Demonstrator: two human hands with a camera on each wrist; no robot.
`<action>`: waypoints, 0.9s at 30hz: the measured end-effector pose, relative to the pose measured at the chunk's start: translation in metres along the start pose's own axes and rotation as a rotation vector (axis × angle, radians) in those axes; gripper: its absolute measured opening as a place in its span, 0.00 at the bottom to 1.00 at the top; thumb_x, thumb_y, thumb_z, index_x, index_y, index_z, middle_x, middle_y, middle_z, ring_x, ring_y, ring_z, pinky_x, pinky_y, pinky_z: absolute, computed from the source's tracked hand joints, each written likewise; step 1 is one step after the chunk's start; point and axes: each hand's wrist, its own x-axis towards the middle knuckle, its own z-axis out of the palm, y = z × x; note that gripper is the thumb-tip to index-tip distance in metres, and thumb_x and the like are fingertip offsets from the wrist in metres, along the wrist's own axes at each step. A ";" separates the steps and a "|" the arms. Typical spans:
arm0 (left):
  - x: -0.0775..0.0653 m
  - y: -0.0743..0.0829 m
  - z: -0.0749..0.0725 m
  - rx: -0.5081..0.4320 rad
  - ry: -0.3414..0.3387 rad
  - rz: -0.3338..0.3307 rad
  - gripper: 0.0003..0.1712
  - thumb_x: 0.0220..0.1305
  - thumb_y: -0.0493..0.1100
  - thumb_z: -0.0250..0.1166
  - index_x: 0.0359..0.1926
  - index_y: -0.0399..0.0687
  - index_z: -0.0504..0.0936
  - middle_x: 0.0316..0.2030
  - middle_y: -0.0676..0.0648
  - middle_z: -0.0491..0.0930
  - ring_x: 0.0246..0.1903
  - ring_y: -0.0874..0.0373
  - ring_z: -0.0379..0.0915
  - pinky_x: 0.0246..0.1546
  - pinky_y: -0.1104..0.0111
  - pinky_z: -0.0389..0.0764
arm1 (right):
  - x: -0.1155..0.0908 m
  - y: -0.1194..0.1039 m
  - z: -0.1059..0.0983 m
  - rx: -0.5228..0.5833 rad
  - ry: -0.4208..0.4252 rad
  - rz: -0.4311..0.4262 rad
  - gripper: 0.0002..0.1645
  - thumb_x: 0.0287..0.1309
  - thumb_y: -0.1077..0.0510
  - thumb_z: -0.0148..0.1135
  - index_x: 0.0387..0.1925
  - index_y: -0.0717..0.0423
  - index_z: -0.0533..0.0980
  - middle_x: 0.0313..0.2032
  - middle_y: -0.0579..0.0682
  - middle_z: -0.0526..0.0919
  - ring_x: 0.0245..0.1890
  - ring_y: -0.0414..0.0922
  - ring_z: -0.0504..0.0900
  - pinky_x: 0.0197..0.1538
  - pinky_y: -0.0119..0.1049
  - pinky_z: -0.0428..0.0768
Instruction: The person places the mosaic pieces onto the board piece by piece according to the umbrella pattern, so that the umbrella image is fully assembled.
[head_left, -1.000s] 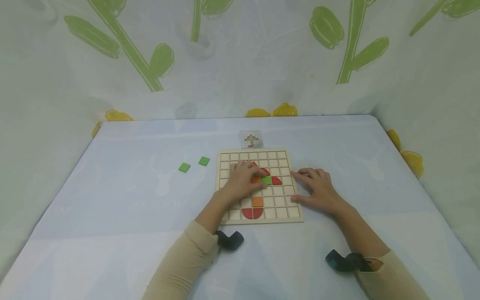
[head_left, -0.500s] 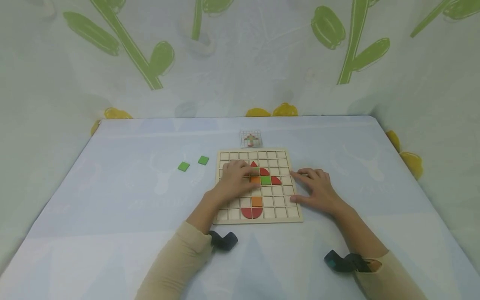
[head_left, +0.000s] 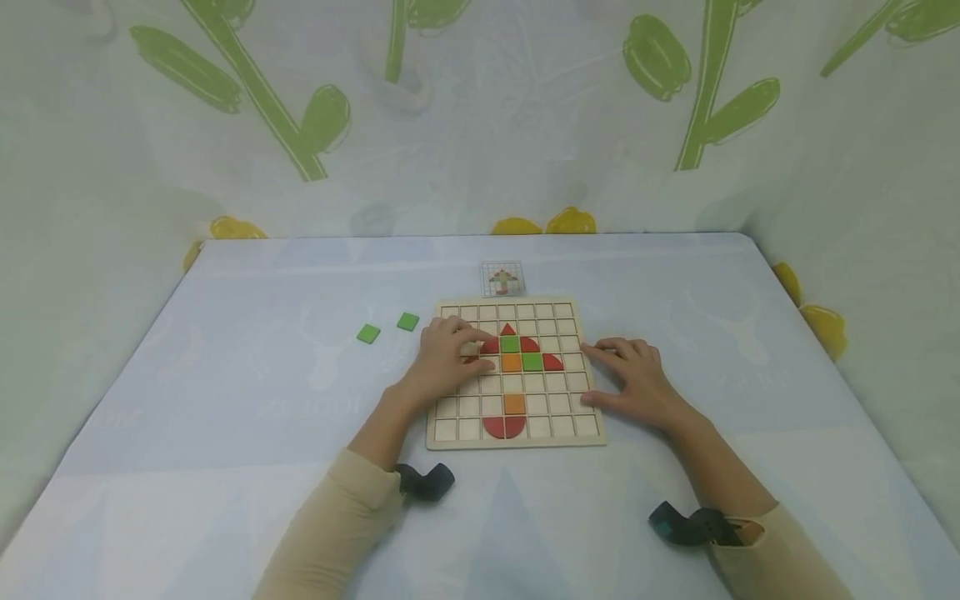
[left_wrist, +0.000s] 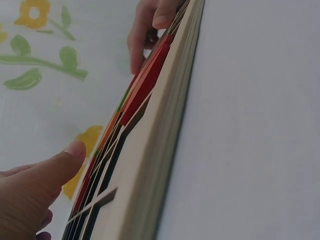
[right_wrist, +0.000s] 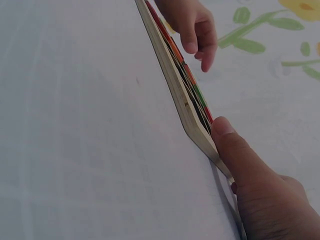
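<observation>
A wooden grid board [head_left: 558,443] lies in front of me in the head view. In its middle columns sit a red triangle [head_left: 507,330], a green square [head_left: 510,344], an orange square [head_left: 511,362] and several red quarter-circle tiles. My left hand [head_left: 444,354] hovers over the board's left side, thumb and fingers apart, fingertips right at a red quarter-circle tile [head_left: 491,345]. Nothing shows between them in the left wrist view, where the thumb [left_wrist: 65,160] stands above the board. My right hand [head_left: 636,382] rests at the board's right edge, thumb and forefinger spread along it.
Two loose green square tiles [head_left: 368,334] lie on the table left of the board. Behind the board is a small pattern card [head_left: 502,279] with a gridded picture. A pale cloth covers the table, and a plant-printed curtain [head_left: 525,125] hangs behind it.
My left hand has slid left across the board, uncovering the green and orange squares and a red quarter-circle tile on the left. My right hand has stayed at the edge.
</observation>
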 end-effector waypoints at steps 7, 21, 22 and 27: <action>-0.006 -0.012 -0.009 -0.047 0.016 -0.072 0.25 0.53 0.53 0.70 0.52 0.52 0.80 0.45 0.49 0.72 0.49 0.51 0.60 0.53 0.54 0.58 | 0.000 0.000 -0.001 -0.003 0.003 -0.007 0.43 0.46 0.40 0.68 0.62 0.54 0.70 0.54 0.56 0.72 0.51 0.55 0.64 0.50 0.52 0.57; -0.010 -0.037 -0.030 0.027 0.077 -0.162 0.26 0.55 0.52 0.69 0.54 0.50 0.79 0.44 0.46 0.72 0.48 0.49 0.60 0.49 0.54 0.59 | -0.002 0.003 0.001 0.003 0.031 -0.023 0.43 0.45 0.40 0.70 0.62 0.54 0.71 0.53 0.56 0.72 0.51 0.55 0.65 0.49 0.52 0.57; -0.011 -0.039 -0.031 0.026 0.087 -0.168 0.25 0.55 0.51 0.69 0.54 0.50 0.79 0.44 0.46 0.72 0.48 0.49 0.60 0.49 0.54 0.59 | -0.002 0.003 0.001 0.007 0.029 -0.026 0.43 0.45 0.40 0.69 0.62 0.53 0.70 0.53 0.56 0.72 0.51 0.55 0.65 0.49 0.52 0.57; -0.015 -0.055 -0.038 0.020 0.130 -0.180 0.24 0.56 0.51 0.69 0.54 0.49 0.79 0.42 0.46 0.71 0.46 0.48 0.59 0.49 0.54 0.57 | -0.002 0.003 0.001 0.025 0.025 -0.040 0.44 0.44 0.40 0.69 0.62 0.53 0.71 0.54 0.56 0.72 0.50 0.55 0.65 0.49 0.51 0.57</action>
